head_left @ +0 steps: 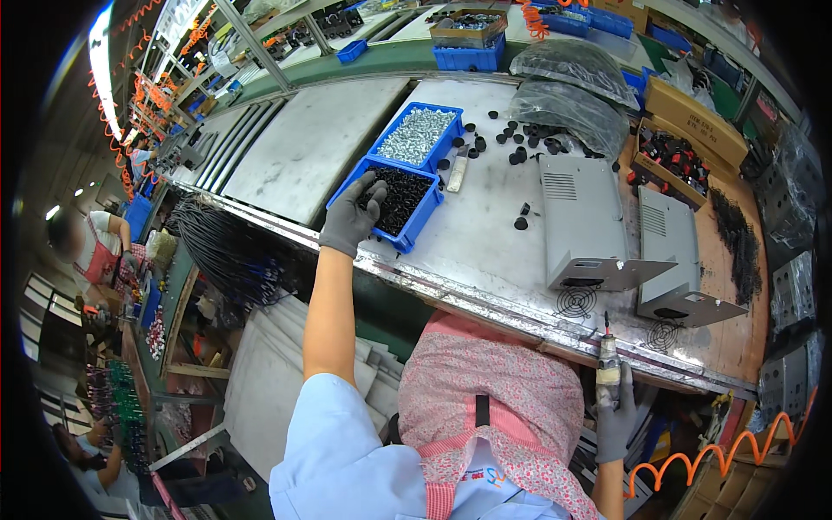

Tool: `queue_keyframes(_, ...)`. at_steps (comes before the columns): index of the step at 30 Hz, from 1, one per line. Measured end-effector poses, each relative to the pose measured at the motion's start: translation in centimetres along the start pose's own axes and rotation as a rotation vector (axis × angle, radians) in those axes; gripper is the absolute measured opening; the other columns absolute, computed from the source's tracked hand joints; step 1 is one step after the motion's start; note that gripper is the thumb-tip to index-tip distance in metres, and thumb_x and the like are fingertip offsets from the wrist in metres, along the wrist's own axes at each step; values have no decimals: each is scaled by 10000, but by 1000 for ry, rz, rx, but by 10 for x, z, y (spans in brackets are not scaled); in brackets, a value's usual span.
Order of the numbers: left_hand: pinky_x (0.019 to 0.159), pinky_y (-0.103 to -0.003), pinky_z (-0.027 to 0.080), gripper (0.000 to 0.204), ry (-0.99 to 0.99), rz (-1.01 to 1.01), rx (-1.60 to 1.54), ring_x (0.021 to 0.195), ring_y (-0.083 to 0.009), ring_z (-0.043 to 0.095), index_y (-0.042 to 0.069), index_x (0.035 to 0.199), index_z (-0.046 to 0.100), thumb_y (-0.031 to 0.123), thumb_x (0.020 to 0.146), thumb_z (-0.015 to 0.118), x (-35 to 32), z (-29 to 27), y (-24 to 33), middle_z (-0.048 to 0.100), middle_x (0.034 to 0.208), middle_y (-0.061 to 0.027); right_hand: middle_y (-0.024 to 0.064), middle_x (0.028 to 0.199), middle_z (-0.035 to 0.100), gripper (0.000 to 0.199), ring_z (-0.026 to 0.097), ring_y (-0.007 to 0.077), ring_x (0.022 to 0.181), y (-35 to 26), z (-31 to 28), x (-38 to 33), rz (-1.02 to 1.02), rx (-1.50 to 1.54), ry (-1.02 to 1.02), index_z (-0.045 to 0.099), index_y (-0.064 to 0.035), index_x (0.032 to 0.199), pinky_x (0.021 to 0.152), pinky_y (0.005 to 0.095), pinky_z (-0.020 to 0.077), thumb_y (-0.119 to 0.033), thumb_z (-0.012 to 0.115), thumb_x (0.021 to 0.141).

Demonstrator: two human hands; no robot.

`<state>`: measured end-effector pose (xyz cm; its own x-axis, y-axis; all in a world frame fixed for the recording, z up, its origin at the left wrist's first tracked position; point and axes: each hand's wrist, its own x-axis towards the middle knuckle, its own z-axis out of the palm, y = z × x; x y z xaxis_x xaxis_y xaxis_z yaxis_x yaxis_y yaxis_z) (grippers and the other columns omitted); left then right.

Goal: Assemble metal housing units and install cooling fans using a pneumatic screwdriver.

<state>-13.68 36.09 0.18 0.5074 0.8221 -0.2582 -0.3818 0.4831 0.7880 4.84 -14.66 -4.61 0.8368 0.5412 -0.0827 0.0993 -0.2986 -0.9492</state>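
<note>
My left hand (351, 217), in a grey glove, reaches into a blue bin of small black screws (400, 198), fingers curled down among them. Behind it stands a second blue bin of silver screws (418, 134). My right hand (615, 416), also gloved, is low beside the bench edge and grips a powered screwdriver (607, 364) with its bit pointing up. Two grey metal housings (579, 221) (672, 251) lie on the bench to the right, each with a round wire fan guard (575, 302) in front of it.
Black round caps (511, 143) are scattered on the metal bench (485, 234). Clear bags of black parts (568, 108), cardboard boxes (672, 160) and a pile of black ties (737, 238) are on the right. An orange coiled hose (719, 455) hangs lower right. Other workers sit far left.
</note>
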Motion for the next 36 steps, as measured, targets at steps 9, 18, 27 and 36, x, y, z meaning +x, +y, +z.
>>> queue_keyframes(9,315,-178,258,212,-100,15,82,418,-54,383,86,1076,539,238,944,472,-20,-5,-6,532,664,18,119,1186,554,581,534,146,1012,8,-1,-3,-20,-62,24,372,-33,1364,888,257,406,-61,521,802)
queue_keyframes(18,362,-133,266,211,-167,-86,-189,503,-30,310,109,1098,535,243,937,506,-101,57,-77,398,694,49,74,1148,562,563,526,103,963,-20,2,-18,369,96,-39,400,-53,1355,819,224,432,-52,560,815)
queue_keyframes(27,413,-152,336,276,-509,-660,-432,631,-87,492,85,1094,511,251,885,583,-146,124,-203,547,914,-33,8,798,599,615,484,27,648,-58,21,-29,45,5,-275,416,-96,1343,592,180,415,-29,621,767)
queue_keyframes(36,388,-153,355,250,-628,-647,-334,637,-94,523,59,1050,508,264,912,546,-155,139,-201,545,932,-71,13,760,611,631,488,16,607,-57,17,-29,-3,21,-245,389,-65,1357,560,176,412,-29,626,774)
